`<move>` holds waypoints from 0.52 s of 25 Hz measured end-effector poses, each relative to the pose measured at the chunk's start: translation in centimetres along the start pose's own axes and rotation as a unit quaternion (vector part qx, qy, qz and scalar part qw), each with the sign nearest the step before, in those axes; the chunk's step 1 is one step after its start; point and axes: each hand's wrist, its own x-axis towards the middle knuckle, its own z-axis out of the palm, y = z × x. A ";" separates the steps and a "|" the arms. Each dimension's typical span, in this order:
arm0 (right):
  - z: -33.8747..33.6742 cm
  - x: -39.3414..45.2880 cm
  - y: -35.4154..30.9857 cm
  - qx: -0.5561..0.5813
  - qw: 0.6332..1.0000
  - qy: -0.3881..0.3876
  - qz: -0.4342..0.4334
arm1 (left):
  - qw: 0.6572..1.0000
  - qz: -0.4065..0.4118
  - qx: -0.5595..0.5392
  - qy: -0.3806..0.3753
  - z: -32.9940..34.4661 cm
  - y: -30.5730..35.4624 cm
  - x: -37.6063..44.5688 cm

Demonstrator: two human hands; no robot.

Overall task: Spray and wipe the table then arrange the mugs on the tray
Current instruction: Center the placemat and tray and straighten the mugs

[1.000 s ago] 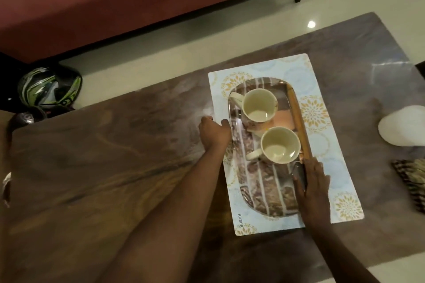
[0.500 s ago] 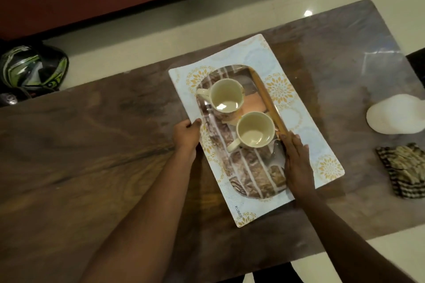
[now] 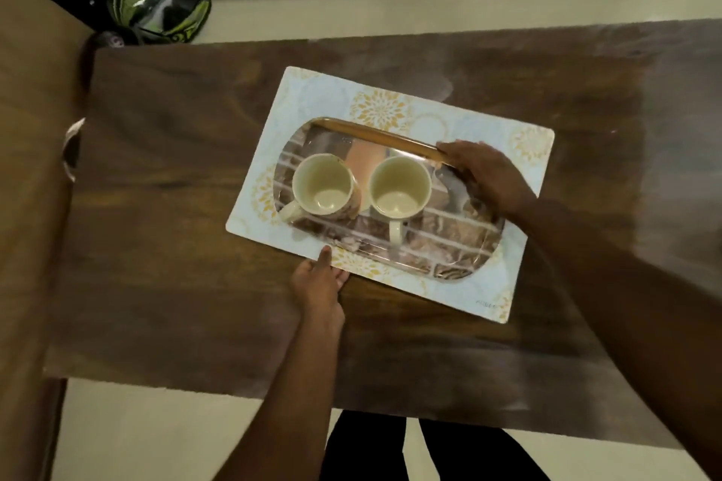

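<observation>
Squaring up the finished setting looks like the step in hand. The left hand point(image 3: 318, 277) lies with fingers fairly straight on the near edge of the pale floral rectangular placemat point(image 3: 519, 183) on the dark wooden bench point(image 3: 176, 187). Just beyond its fingertips sits the oval mirror-finish metal tray point(image 3: 449, 242) carrying two cream ceramic mugs point(image 3: 324, 185), side by side. The right hand point(image 3: 486, 172) grips the tray's far rim, fingers curled over it. Next probably comes a small straightening nudge, kept gentle so the mugs don't slide.
</observation>
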 end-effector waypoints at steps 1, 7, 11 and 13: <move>-0.1 0.9 -0.4 -0.015 0.999 -0.010 -0.039 | 1.000 -0.013 -0.027 0.009 -0.6 -1.0 -0.6; -0.7 3.0 -0.5 -0.043 0.989 -0.058 -0.128 | 0.996 -0.032 -0.075 0.021 -1.5 -4.3 -3.0; -0.9 2.9 -1.5 0.000 0.995 -0.078 -0.059 | 0.999 -0.027 -0.038 0.002 -2.7 -4.3 -2.7; -1.8 2.0 -3.2 0.080 0.996 -0.018 0.035 | 0.999 0.002 -0.002 0.038 -4.2 -3.3 -3.3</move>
